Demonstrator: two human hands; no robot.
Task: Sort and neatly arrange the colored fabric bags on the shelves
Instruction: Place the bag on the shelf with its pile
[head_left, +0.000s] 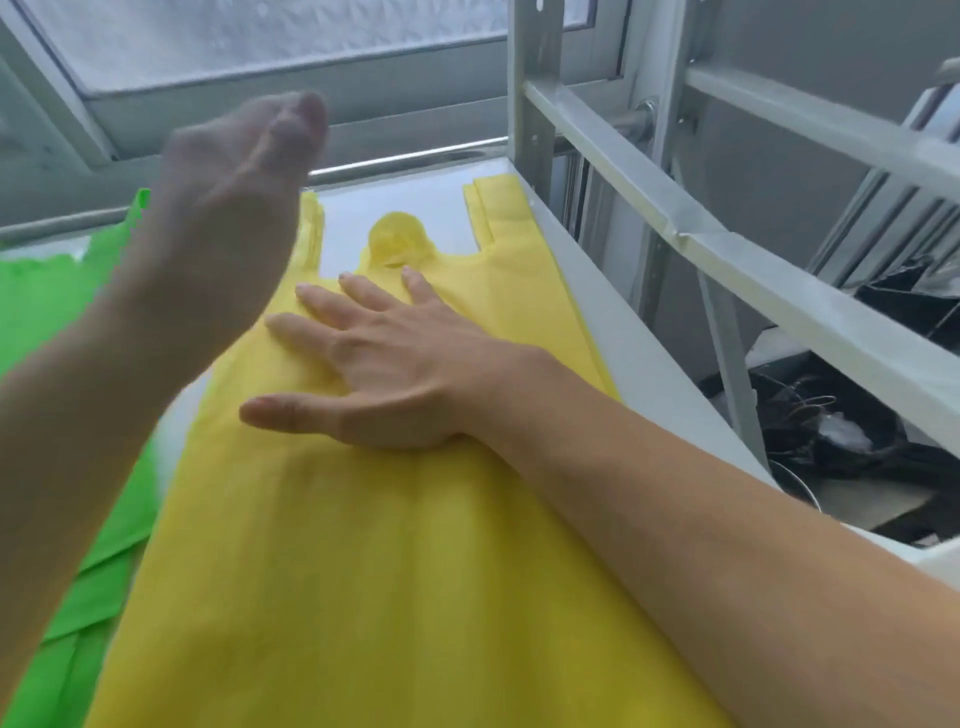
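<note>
A yellow fabric bag (363, 545) lies flat on a white shelf (639, 332), its body filling the near half of the view and its long axis running away from the camera, the two handle straps and the rounded tab between them pointing toward the far edge by the window frame (291, 78). On it, about midway along, the person's right hand (374, 374) rests palm down with fingers straight and spread wide — pressing rather than gripping, by the look of it, and holding nothing. To the left, a stack of green bags (57, 312) lies just beside the yellow one, running much the same way, and the yellow bag's near-left edge seems to overlap it. Above that side the left hand (234, 208) is raised off the shelf, blurred, its fingers loosely together and empty as far as the blur allows a reading. Beyond the shelf's right rim stand the grey metal uprights of the rack (535, 88), with dark clutter (831, 431) below. The step in hand appears to be smoothing the yellow bag flat in its own pile; the next move probably calls for squaring its edges with the shelf rim and drawing it clear of the green — a light, sliding push, since thin cloth wrinkles easily.
</note>
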